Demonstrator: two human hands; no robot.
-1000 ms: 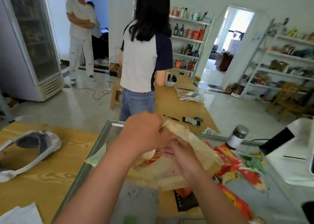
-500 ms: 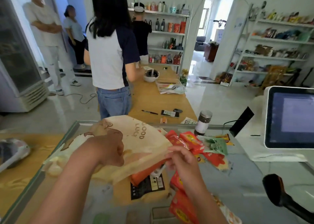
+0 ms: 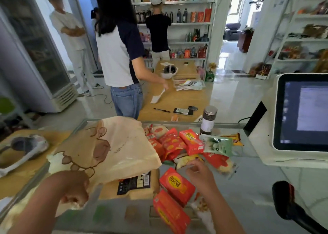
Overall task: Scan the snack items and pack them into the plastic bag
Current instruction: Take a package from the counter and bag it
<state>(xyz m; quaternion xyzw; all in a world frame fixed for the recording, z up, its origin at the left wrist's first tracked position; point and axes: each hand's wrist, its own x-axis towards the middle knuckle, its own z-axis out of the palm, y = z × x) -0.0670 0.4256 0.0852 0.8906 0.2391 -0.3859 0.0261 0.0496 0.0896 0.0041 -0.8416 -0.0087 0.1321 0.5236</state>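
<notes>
left hand grips bag, right hand snack

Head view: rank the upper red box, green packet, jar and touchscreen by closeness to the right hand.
1. Upper red box, just left of the right hand.
2. Green packet, beyond the hand.
3. Jar, farther back.
4. Touchscreen, far right.

Plastic bag hides part of brown packet.
</notes>
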